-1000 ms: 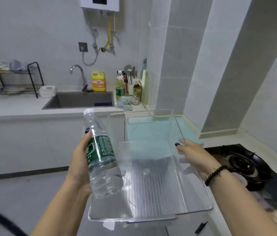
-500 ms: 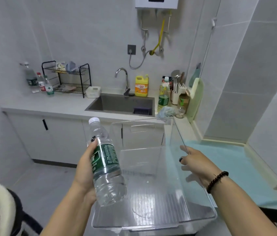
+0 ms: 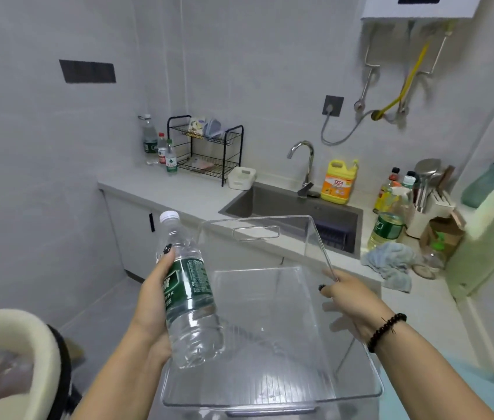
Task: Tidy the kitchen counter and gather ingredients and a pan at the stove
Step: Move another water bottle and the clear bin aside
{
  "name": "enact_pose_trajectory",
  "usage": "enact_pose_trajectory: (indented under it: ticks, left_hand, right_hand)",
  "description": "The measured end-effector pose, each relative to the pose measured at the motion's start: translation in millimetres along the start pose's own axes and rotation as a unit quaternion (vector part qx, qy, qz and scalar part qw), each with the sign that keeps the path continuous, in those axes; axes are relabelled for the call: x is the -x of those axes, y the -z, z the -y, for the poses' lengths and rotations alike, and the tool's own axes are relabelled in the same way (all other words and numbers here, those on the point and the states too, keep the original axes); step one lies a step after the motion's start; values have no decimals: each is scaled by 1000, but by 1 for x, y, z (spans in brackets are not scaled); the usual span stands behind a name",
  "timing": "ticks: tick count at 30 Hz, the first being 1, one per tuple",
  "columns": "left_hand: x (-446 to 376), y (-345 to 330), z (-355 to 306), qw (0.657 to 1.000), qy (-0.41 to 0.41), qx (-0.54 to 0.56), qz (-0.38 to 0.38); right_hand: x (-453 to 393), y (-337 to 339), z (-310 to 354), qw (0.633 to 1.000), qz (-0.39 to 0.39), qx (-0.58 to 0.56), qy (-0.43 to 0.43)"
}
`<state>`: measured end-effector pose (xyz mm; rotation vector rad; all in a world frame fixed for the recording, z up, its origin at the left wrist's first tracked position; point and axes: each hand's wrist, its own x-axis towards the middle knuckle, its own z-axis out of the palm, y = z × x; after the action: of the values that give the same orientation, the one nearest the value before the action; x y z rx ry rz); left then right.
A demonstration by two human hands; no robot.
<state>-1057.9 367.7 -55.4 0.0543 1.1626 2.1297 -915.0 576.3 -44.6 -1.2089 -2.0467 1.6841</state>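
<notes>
2 hands are carrying items at lower centre of the frame: the left hand [image 3: 151, 301] is wrapping its fingers round a water bottle [image 3: 189, 295], while the right hand [image 3: 353, 301] is pinching the right wall of a clear bin [image 3: 270, 344], probably for gathering ingredients.

Left hand [image 3: 151, 301] grips a water bottle [image 3: 189, 294]; right hand [image 3: 353, 301] holds a clear bin [image 3: 270, 383].

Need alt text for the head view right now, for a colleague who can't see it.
A person's left hand grips a clear plastic water bottle with a green label while the right hand holds the side wall of an empty clear plastic bin, facing a grey kitchen counter with a sink.
</notes>
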Motion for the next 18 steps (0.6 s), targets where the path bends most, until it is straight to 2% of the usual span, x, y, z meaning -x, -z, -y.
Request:
enact_pose_trajectory:
  ticks: [7, 18]
  left_hand:
    - [-95, 48, -59, 999, -21, -13, -46]
    - [-260, 120, -187, 997, -27, -34, -57]
  right_hand:
    - [-89, -81, 47, 1000, 18, -23, 5]
    - [-242, -215, 132, 998, 29, -64, 6]
